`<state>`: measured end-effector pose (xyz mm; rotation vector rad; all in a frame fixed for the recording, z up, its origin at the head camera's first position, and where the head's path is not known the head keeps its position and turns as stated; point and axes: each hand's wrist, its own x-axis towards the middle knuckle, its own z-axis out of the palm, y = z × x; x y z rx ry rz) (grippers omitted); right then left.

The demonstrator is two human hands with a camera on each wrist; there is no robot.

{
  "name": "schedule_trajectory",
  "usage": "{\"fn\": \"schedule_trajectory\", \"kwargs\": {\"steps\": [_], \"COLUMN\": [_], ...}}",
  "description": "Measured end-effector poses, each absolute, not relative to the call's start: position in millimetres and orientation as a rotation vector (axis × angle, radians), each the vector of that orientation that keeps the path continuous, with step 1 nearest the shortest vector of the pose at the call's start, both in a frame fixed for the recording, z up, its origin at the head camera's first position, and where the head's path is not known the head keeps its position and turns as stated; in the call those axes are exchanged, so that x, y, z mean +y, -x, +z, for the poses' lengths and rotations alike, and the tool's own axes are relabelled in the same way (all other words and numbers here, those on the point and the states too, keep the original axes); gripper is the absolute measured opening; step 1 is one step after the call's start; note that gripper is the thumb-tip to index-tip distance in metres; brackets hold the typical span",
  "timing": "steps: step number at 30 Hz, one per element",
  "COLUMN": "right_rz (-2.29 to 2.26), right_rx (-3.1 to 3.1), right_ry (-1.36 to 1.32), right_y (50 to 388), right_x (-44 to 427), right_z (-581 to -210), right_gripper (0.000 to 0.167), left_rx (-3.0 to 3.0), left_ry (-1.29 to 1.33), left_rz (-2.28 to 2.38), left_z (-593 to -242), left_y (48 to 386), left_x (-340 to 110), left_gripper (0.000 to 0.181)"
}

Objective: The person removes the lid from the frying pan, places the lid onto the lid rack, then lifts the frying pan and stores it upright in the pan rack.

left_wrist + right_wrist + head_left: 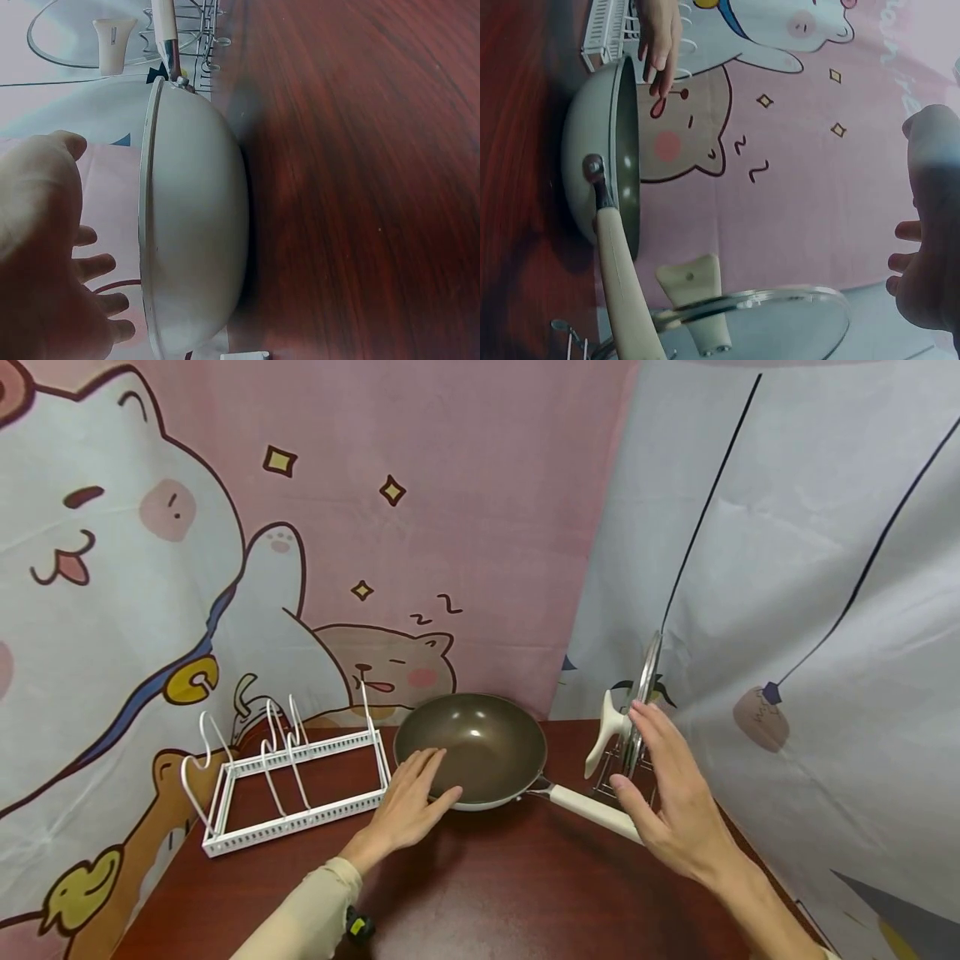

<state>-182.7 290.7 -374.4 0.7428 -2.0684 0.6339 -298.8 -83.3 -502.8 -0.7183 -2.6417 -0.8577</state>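
mid-frame, the pan lies beneath my left hand, fingers loosely spread, empty; lower right, my right hand, fingers extended, holds nothing near the lid.

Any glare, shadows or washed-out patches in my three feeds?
Head view: small bright glints inside the pan; left wrist view: dark shadow on the table along the pan's underside; right wrist view: a pale, washed-out band across the right hand, glints in the pan.
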Motion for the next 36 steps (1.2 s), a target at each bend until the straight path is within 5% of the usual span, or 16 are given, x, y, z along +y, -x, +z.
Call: {"fn": "schedule_trajectory", "kwargs": {"steps": [15,36], "right_rz": [0.486,0.428], "right_rx": [-2.328,-2.597], "right_ry": [-0.769,-0.685], "right_y": [183,200], "right_x": [261,253], "right_z": [-407,-460], "right_gripper": [0.087,0.069], "left_rx": [-2.692,-2.728], "left_ry": [0.659,0.502], "left_rz": [-0.755,-0.709], "left_z": [-510,-520], "left_y": [291,283], "left_x": [-89,-93], "left_gripper": [0.080,0.082]}}
